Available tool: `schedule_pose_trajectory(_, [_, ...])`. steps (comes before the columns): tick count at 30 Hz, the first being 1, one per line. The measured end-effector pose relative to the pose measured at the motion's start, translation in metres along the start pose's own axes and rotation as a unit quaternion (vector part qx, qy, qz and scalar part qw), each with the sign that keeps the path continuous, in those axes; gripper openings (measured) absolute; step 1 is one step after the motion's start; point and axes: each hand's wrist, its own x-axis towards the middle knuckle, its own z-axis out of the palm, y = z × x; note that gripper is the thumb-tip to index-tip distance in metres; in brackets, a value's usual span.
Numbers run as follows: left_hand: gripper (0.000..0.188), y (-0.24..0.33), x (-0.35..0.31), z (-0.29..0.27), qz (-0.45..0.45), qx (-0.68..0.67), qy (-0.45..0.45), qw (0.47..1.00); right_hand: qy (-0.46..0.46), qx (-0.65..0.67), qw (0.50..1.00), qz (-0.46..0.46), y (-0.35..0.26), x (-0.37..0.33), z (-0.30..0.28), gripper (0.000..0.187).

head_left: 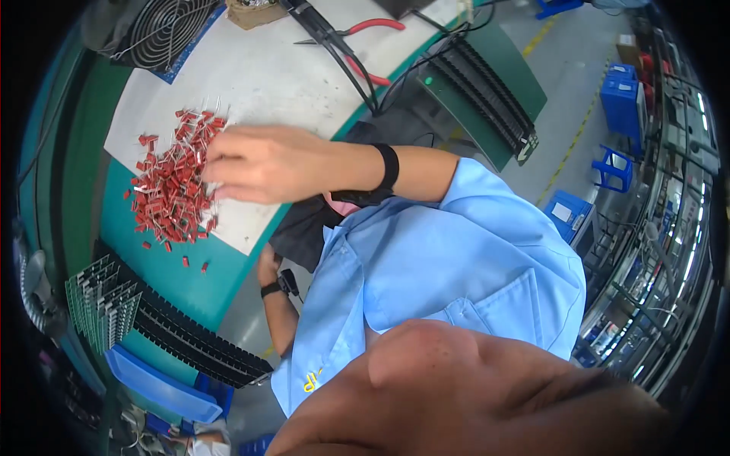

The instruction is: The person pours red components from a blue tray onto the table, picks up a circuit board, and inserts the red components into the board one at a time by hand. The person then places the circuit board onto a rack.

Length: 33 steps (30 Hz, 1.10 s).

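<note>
My right hand (262, 163), with a black wristband (386, 167), reaches over the right side of a heap of small red capacitors (169, 190) with thin wire leads. Its fingers are bent close together and slightly blurred. Whatever lies between the fingertips is hidden. The heap spreads over a white sheet (304, 95) and the green tabletop (182, 292), with a few loose parts at the near side. Low beside the table edge is my left hand (268, 262), a black strap at its wrist; its fingers are hidden.
Red-handled pliers (372, 25) lie on the sheet's far part, near black cables. A fan grille (163, 30) stands at the far left. Black slotted racks (201, 346) and a blue tray (160, 384) are at the near left; another rack (487, 87) is far right.
</note>
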Motion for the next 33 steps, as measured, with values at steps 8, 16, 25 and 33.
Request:
schedule_pose_trajectory(8, [0.041,0.012,-0.046,0.004,0.268,0.194,0.14,0.933,0.027,-0.095,0.99,-0.101,0.007,-0.006,0.023,0.019])
schedule_pose_trajectory(16, [0.042,0.065,-0.286,0.09,0.399,0.339,-0.085,0.848,-0.016,-0.091,0.992,-0.088,0.0,-0.006,0.008,0.011])
schedule_pose_trajectory(25, [0.051,0.189,-0.3,0.053,0.727,0.032,0.331,0.601,-0.046,-0.048,0.997,-0.047,-0.01,-0.003,0.01,0.012])
schedule_pose_trajectory(33, [0.068,0.201,-0.286,0.059,0.574,0.297,0.631,0.429,-0.05,-0.065,0.995,-0.048,-0.004,-0.001,0.008,0.014])
